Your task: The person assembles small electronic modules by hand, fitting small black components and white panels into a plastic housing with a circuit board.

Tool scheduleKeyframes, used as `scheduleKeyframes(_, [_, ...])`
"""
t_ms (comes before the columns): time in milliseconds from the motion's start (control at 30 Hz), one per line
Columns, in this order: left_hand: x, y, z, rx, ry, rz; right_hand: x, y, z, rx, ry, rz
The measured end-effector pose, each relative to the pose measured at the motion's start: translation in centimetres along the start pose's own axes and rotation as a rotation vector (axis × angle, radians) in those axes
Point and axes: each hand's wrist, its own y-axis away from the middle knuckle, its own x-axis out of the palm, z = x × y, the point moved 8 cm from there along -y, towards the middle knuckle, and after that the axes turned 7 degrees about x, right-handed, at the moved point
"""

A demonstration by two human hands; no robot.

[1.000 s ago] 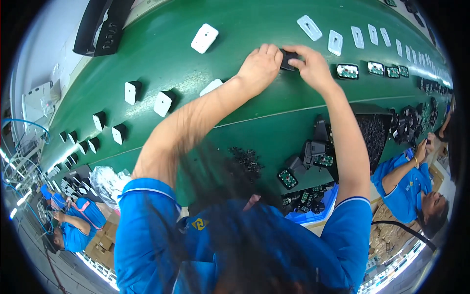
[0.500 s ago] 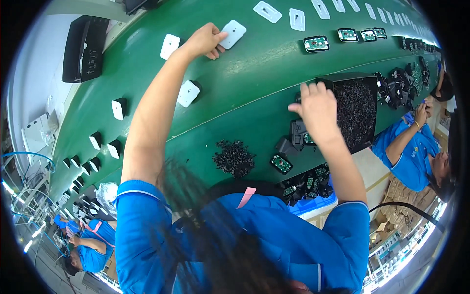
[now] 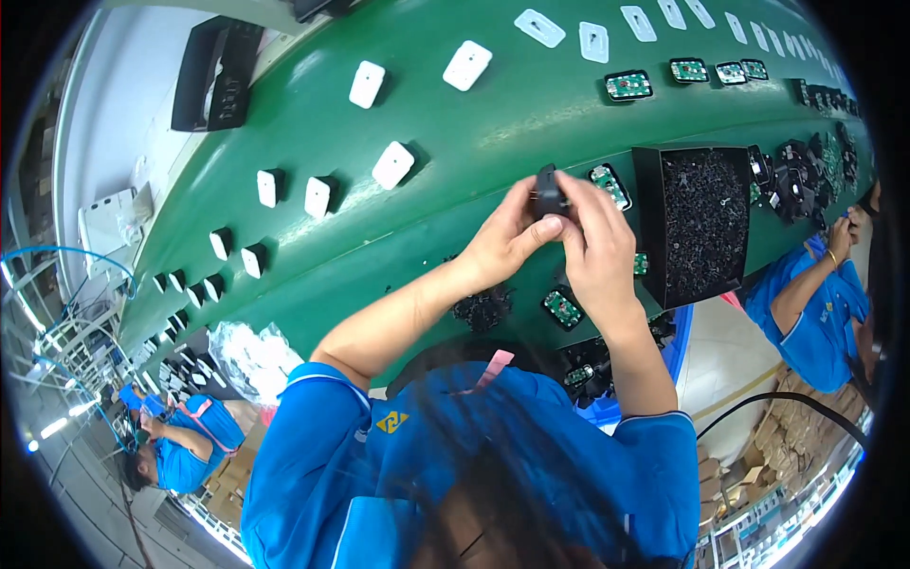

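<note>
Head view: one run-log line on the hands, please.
left hand: holds black part | right hand: holds same part | right: black bin, small black pieces | left: white-faced blocks on green bench

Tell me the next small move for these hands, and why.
A sensible next move might be to tilt the black part until its broad face turns upward. The left hand and right hand both grip it, so it looks steady enough to turn, but it seems held nearly edge-on and the fingers cover some of it.

pale flr (image 3: 713,351) beside grn tbl (image 3: 550,104)
</note>
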Motion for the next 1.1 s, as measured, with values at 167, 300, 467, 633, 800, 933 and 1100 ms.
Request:
scheduleKeyframes(167, [-0.3,3.1,-1.6,-0.134,0.211,-0.024,-0.3,1.6,-0.8,0.308,-0.655,0.092])
scheduleKeyframes(300, [0.6,4.5,-2.9,-0.132,0.187,0.052,-1.1,2.2,1.7,0.225,-0.386,0.081])
scheduleKeyframes(467, [2.2,5.5,-3.5,-0.153,0.092,0.095,-1.9,3.7,4.2,-0.045,-0.207,-0.232])
scheduleKeyframes(633, [2.2,6.9,-2.9,-0.127,0.126,0.067,-2.5,4.7,7.4,-0.097,0.13,-0.178])
scheduleKeyframes(800, [2.5,7.2,-8.1,0.428,-0.737,-0.029,-2.2,5.2,5.2,0.241,-0.268,-0.038])
scheduleKeyframes(933, [2.6,7.6,-8.9,0.398,-0.827,-0.028,-1.9,6.4,6.3,0.112,-0.256,-0.246])
scheduleKeyframes(1100, [0.9,8.2,-7.1,0.336,-0.528,-0.117,-1.7,7.3,9.7,-0.16,0.109,-0.237])
